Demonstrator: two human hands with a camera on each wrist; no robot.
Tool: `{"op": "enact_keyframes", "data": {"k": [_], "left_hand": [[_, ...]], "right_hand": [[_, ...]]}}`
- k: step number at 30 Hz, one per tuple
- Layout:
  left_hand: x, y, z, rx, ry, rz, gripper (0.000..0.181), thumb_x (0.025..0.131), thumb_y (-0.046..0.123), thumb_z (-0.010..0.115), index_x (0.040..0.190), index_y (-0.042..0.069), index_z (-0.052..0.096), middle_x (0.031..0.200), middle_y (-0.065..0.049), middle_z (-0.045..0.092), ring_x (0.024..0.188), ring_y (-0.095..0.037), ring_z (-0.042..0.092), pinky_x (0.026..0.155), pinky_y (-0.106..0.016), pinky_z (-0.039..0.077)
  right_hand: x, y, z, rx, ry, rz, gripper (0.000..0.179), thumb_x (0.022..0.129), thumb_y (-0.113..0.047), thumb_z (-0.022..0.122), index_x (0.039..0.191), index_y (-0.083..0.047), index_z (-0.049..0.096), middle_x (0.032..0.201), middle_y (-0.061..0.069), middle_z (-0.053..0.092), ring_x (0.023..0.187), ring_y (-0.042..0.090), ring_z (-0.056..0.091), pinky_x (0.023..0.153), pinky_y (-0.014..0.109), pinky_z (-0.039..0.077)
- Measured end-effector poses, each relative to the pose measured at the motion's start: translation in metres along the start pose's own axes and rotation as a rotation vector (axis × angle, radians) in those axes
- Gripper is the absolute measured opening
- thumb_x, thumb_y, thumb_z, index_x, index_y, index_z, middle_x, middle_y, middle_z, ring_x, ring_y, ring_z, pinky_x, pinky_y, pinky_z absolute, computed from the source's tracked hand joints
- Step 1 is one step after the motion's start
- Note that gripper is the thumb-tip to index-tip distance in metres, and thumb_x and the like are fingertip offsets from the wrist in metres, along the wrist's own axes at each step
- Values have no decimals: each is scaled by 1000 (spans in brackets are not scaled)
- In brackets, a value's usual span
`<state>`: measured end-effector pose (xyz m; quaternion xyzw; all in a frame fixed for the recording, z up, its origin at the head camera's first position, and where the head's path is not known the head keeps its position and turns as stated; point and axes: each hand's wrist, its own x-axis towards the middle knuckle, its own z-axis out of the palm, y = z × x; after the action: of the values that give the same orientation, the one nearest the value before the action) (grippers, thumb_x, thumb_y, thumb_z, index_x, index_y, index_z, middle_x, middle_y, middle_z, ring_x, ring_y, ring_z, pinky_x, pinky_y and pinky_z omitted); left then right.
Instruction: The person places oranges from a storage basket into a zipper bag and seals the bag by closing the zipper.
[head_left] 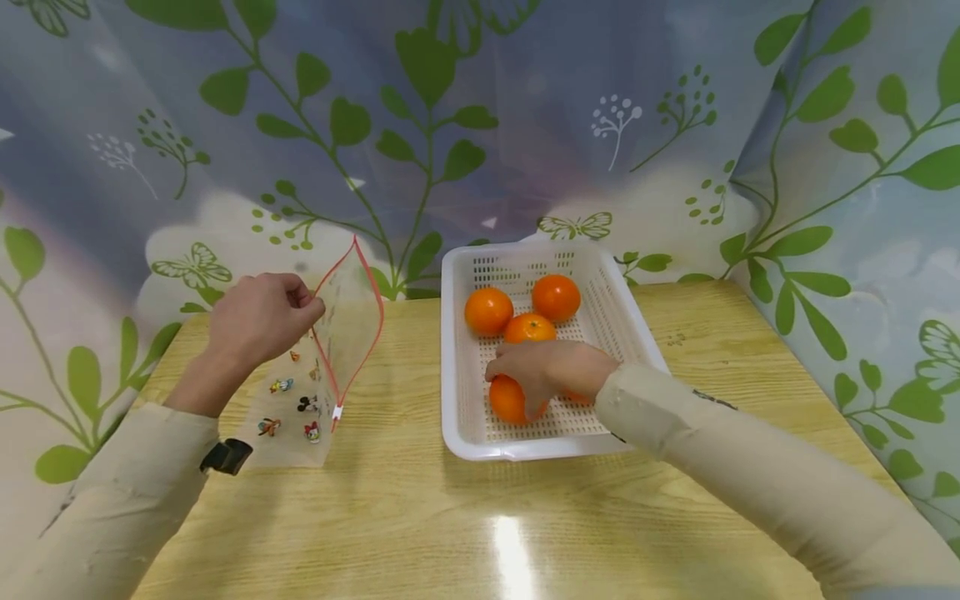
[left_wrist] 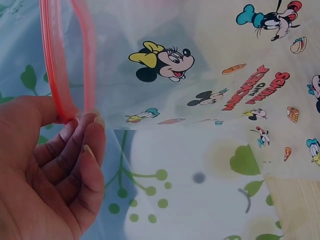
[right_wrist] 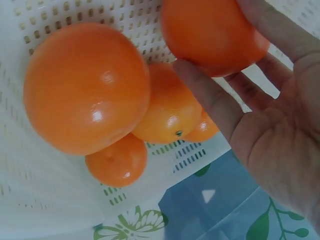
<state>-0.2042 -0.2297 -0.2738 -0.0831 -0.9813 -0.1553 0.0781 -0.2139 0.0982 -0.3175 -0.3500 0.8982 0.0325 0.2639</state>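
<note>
Head view: left hand [head_left: 258,321] pinches a gaping, seemingly fruitless bag [head_left: 296,417]; right hand's [head_left: 551,371] curled fingers hold the near-left orange [head_left: 510,402], others untouched in the basket [head_left: 452,400].

The fruits [head_left: 557,297] are orange, the basket [head_left: 451,367] white, the bag [head_left: 288,410] cartoon-printed.

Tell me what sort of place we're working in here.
Probably an indoor tabletop workspace, perhaps a screened-off corner: a wood-grain table, a leaf-and-butterfly print hanging behind it, and a white basket of orange fruits on top. The kind of building can't be told.
</note>
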Motion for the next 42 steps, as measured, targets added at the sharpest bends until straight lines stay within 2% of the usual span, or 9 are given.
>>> {"op": "enact_keyframes", "data": {"k": [6,13,20,28,33,42], "left_hand": [[-1,-2,2,8,-7,-2,22,89,24,45,76,13,59,58,0,56,42,-17,40,39,-28,23],[2,0,4,19,9,-2,20,87,22,45,72,14,56,57,0,53,44,-19,42,40,-28,23],[0,0,11,14,33,20,23,87,21,46,66,15,52,54,1,48,44,-17,37,41,-28,20],[-4,-7,8,12,51,-11,22,89,23,47,73,12,58,56,-1,51,45,-18,38,41,-29,23],[-4,-6,8,9,56,-32,22,88,25,46,75,13,59,58,-2,53,45,-19,39,40,-30,24],[-5,-6,12,-7,46,-19,22,89,25,47,79,11,62,61,-1,57,46,-19,43,40,-30,27]], "right_hand": [[5,1,1,-41,-31,6,65,74,-17,81,132,-23,54,124,-2,49,101,16,46,92,37,40],[7,-5,0,-53,-33,19,64,72,-13,82,130,-20,55,117,1,51,95,17,47,87,34,43],[5,-7,-2,-52,-66,61,67,73,-16,83,134,-20,53,125,1,52,100,16,47,92,36,42],[6,-9,-5,-27,-69,45,65,74,-15,82,133,-19,53,126,1,53,101,16,47,92,35,41],[6,-9,-5,-29,-76,88,65,74,-17,82,132,-21,53,127,-1,52,100,15,47,89,34,41],[8,-6,-5,-4,-70,72,61,74,-16,81,129,-19,55,119,-2,54,98,16,47,89,35,40]]}}
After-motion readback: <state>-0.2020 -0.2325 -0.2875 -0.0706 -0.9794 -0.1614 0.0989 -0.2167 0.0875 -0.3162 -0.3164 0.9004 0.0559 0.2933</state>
